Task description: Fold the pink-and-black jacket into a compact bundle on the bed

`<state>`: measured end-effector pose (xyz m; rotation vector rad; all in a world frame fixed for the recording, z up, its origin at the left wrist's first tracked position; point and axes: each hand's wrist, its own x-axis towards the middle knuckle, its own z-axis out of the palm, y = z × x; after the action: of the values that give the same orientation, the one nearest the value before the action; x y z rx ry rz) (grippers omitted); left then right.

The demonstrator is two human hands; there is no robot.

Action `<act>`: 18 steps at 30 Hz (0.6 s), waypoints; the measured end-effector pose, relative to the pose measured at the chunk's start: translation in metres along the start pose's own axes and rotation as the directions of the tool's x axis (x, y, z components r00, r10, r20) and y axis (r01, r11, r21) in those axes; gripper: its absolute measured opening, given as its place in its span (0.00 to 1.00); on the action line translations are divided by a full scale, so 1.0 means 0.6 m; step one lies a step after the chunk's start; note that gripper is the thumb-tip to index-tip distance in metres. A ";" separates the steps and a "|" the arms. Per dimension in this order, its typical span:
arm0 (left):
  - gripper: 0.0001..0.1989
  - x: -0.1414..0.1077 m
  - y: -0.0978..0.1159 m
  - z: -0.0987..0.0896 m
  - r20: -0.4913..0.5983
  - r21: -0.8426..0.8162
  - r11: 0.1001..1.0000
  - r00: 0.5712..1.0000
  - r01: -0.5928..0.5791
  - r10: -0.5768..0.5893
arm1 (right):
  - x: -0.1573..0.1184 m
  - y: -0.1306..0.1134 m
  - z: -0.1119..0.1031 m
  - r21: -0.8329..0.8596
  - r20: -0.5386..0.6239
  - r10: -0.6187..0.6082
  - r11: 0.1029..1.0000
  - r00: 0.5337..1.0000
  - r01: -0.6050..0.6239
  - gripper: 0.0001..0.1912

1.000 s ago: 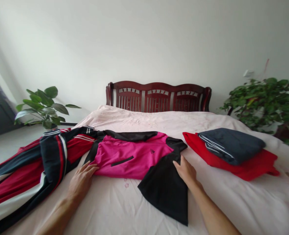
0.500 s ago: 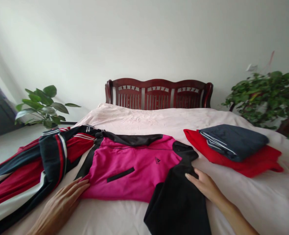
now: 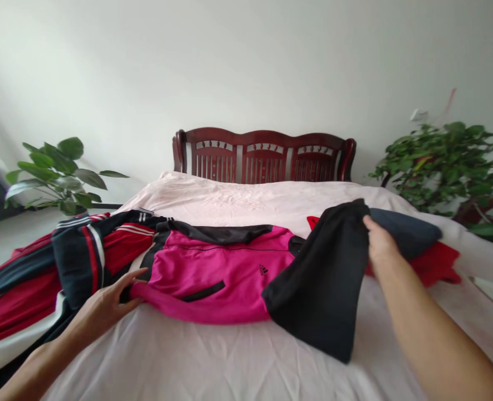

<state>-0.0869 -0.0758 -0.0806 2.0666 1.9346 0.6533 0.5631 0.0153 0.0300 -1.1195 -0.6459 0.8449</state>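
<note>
Bed (image 3: 213,362), pink jacket (image 3: 229,267) in hands (image 3: 382,242)

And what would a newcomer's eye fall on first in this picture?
The bright pink jacket draws the eye first, spread on the pale bed, its black sleeve held up in the right hand, the left hand at its hem. Behind, the dark red headboard stands before the white wall.

Probably a home bedroom: sheeted bed (image 3: 213,356), carved headboard (image 3: 265,139) (leafy plants (image 3: 442,167) alongside).
</note>
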 end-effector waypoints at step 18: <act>0.32 0.071 0.005 -0.010 -0.021 -0.329 0.932 0.986 0.152 -0.168 | -0.174 0.133 -0.024 -0.258 0.141 0.473 0.866 0.870 -0.429 0.17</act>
<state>-0.0862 -0.0348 -0.0670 1.6887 1.8471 0.9234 0.4981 -0.0640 -0.0535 -1.4297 -0.6614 1.3306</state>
